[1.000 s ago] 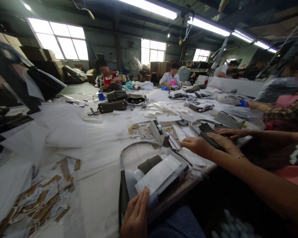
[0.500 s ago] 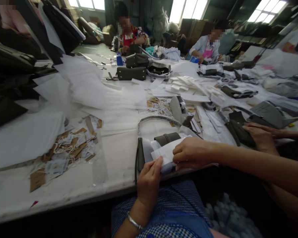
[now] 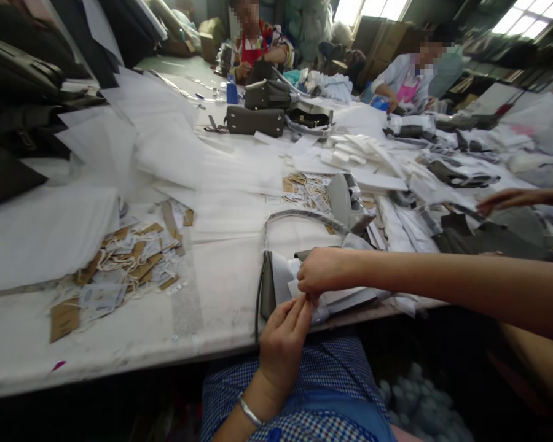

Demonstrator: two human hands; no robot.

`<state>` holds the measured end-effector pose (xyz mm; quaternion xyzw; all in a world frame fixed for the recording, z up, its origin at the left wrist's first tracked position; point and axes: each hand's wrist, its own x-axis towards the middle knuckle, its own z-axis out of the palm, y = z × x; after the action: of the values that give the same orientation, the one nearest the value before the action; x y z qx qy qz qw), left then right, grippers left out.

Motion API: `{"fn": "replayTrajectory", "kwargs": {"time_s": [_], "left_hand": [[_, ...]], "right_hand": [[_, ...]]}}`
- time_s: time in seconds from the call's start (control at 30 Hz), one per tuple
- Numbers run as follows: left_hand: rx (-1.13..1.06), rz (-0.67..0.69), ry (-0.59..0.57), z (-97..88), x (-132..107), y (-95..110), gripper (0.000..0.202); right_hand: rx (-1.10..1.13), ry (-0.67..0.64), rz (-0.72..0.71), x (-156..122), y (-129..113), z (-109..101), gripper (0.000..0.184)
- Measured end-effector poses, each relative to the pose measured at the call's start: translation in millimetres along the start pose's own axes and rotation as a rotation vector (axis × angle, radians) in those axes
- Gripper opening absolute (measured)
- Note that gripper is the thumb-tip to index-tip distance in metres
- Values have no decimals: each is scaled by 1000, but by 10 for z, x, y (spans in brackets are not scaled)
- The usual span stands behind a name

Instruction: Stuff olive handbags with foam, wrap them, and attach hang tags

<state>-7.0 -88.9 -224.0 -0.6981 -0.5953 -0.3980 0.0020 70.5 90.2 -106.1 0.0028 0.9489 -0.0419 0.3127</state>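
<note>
A dark olive handbag [image 3: 268, 288] lies at the table's front edge before me, its arched handle [image 3: 299, 213] wrapped in clear film. Thin white wrapping sheet [image 3: 348, 296] covers much of the bag. My left hand [image 3: 283, 337], with a silver bangle on the wrist, pinches the sheet at the bag's near side. My right hand [image 3: 327, 271] reaches in from the right, its fingers closed on the same sheet and meeting the left fingertips. The fingertips partly hide what lies between them.
Brown tags with white strings [image 3: 133, 261] lie in a heap at left, beside stacked white sheets [image 3: 41, 239]. A grey bag piece [image 3: 345, 199] stands behind the handbag. At right, a co-worker's hand [image 3: 516, 199] hovers over another olive bag [image 3: 493, 236]. Two people sit across the table.
My right hand has moved left along the sheet to meet my left hand, which stays pinched. The co-worker's hand at right has lifted off the olive bag. The view has tilted down slightly.
</note>
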Motion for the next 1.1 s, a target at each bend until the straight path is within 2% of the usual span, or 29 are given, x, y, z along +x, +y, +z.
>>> {"fn": "replayTrajectory", "kwargs": {"time_s": [0.2, 0.33, 0.4, 0.5, 0.63, 0.8, 0.9, 0.97, 1.0, 1.07, 1.1], "left_hand": [[67, 48, 44, -5, 34, -1, 26], [59, 57, 38, 3, 18, -11, 23], [48, 59, 28, -5, 14, -11, 28], [49, 73, 22, -16, 13, -10, 38], [75, 82, 41, 4, 5, -14, 39], [133, 112, 74, 52, -14, -35, 40], [163, 166, 104, 64, -32, -49, 39], [174, 197, 105, 68, -47, -58, 39], [178, 209, 108, 71, -55, -63, 40], [184, 233, 123, 80, -68, -76, 40], [187, 245, 130, 86, -73, -83, 40]], "right_hand": [[-84, 105, -140, 129, 149, 14, 24], [-115, 91, -173, 205, 262, -20, 27], [-107, 79, -168, 248, 315, -50, 28], [-71, 84, -112, 315, 408, -74, 31], [59, 155, -11, 397, 589, 13, 35], [417, 387, 173, 325, 799, 189, 36], [465, 554, 281, 151, 746, 261, 35], [515, 608, 308, 49, 626, 329, 49], [552, 595, 303, 20, 558, 371, 61], [629, 502, 287, 13, 443, 457, 84], [669, 445, 295, 33, 409, 495, 90]]}}
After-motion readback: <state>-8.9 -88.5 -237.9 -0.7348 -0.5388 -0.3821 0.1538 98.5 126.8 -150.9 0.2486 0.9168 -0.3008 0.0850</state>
